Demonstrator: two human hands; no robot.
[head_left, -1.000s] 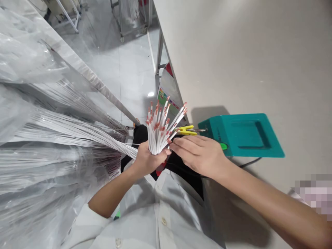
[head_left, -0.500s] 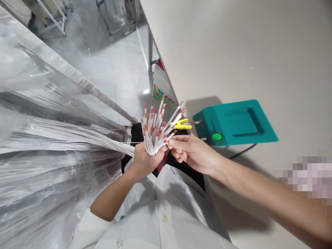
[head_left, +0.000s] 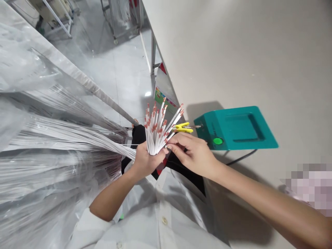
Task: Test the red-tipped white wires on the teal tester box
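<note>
A bundle of white wires with bare copper ends stands upright and fanned out in my left hand, whose fingers wrap round it. From there the wires trail off to the left. Close beside the bundle, on its right, my right hand is closed in a pinch, thumb and index finger together at the lower edge of the wires. What sits between those fingertips is too small to make out. Just beyond them is a yellow clip on a metal prong of a teal device with a green button.
The grey table spreads to the right, and a black cable runs from the device. Long wires in clear plastic fill the left side, along a metal rail. A wheeled cart stands on the floor behind.
My right hand has turned over, its back now more toward me, with the fingertips pinched closer to the wires. My left hand keeps its hold on the bundle. The view has shifted slightly.
</note>
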